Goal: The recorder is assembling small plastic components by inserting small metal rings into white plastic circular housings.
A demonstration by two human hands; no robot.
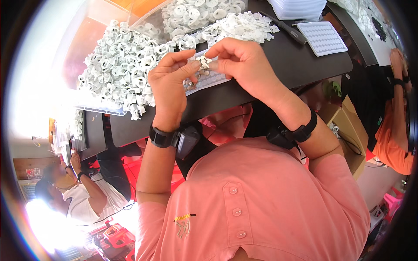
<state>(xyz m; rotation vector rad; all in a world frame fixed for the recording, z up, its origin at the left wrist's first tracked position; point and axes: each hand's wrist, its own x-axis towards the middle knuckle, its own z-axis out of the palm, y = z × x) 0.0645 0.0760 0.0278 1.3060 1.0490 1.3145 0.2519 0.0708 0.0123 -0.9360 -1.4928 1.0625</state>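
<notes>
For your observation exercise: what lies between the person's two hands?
In the head view, small round silvery pieces sit pinched between left hand and right hand.

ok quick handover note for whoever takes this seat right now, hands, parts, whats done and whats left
Left hand: raised over the desk edge, fingers pinching a small cluster of round metal pieces.
Right hand: fingertips on the same cluster from the other side.
Parts: a white grid tray lies right under the hands, a few metal pieces in its left cells. A big heap of white plastic clips sits to the left and behind. A second grid tray lies far right, beside a stack of trays.
Done: a few cells filled.
Left: most visible cells look unfilled; part of the tray is hidden by the hands.
</notes>
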